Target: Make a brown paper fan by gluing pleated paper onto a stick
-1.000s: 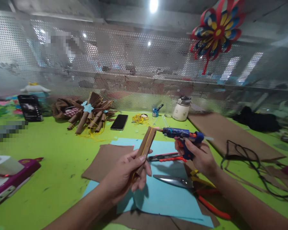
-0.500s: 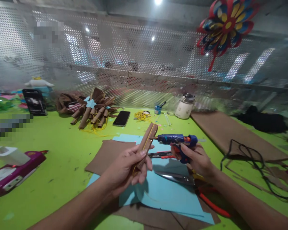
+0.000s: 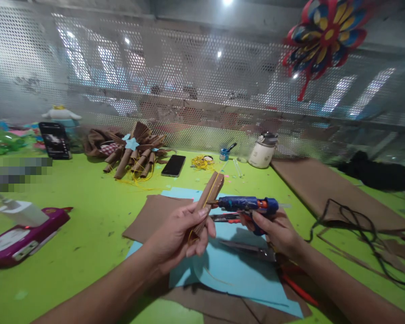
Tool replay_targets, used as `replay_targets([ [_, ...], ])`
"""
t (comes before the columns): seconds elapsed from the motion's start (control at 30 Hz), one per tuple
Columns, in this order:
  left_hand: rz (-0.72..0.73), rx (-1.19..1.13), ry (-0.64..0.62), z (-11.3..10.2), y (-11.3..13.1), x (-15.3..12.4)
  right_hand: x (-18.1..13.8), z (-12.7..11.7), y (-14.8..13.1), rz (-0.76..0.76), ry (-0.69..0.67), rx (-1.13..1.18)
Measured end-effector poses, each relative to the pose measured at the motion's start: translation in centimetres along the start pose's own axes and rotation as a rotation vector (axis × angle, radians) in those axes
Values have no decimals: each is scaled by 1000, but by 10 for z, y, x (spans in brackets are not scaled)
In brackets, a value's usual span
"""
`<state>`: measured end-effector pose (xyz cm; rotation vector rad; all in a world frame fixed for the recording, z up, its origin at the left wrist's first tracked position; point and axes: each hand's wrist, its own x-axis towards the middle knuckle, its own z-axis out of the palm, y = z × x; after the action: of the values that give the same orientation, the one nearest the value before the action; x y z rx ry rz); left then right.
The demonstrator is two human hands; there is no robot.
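My left hand (image 3: 185,229) is closed on a folded strip of brown paper (image 3: 209,194), which tilts up and away. A yellow string runs lengthwise along the strip. In my right hand (image 3: 276,229) is a blue glue gun (image 3: 239,204), gripped by its handle, with a clear glue stick poking out of its back end. Its nozzle meets the strip just above my left thumb. Below lie light blue paper sheets (image 3: 236,270), with scissors (image 3: 248,249) on them, and pliers (image 3: 226,218) partly hidden behind the glue gun.
Rolled brown paper pieces (image 3: 135,157) with blue stars lie at the back left, beside a phone (image 3: 173,165). A purple power strip (image 3: 50,220) with a white plug stands left. A white bottle (image 3: 263,150), a large brown sheet (image 3: 337,193) and a black cord (image 3: 361,225) are right.
The glue gun's nozzle has slid down along the strip, closer to my left thumb. My left hand keeps its hold, and the whole view has shifted slightly.
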<state>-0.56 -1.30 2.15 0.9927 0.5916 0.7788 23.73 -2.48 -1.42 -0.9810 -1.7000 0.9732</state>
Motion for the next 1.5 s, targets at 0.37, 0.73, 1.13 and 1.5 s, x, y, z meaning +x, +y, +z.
replay_targets([
  [0.37, -4, -17, 17, -1, -2, -1, 0, -11, 3, -88, 124, -89],
  [0.73, -9, -17, 29, 0, -2, 0, -2, -5, -4, -123, 95, -156],
  [1.13, -17, -3, 40, -3, -4, 2, 0, -13, -2, -128, 169, -148],
  [1.5, -30, -12, 40, -1, -4, 2, 1, -7, -6, -169, 115, -166],
])
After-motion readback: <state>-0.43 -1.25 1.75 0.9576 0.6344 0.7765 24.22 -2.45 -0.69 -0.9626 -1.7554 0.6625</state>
